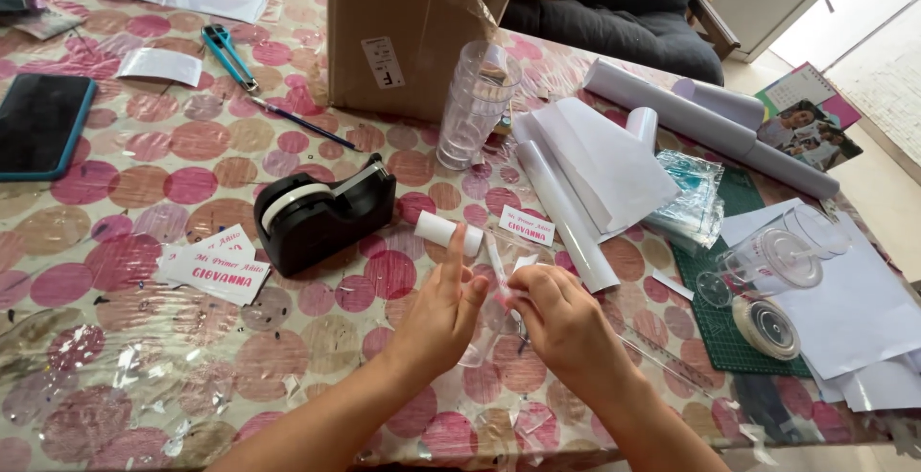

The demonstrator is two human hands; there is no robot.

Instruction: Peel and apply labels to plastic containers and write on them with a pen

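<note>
The person's left hand (443,314) is half open, fingers stretched upward, and it touches a thin clear plastic sleeve with a pink strip (498,275). The right hand (561,318) pinches the same sleeve at its lower end. The sleeve stands almost upright between both hands, above the pink-dotted tablecloth (144,357). Just behind lie a small white paper roll (447,232) and a black tape dispenser (321,211).
</note>
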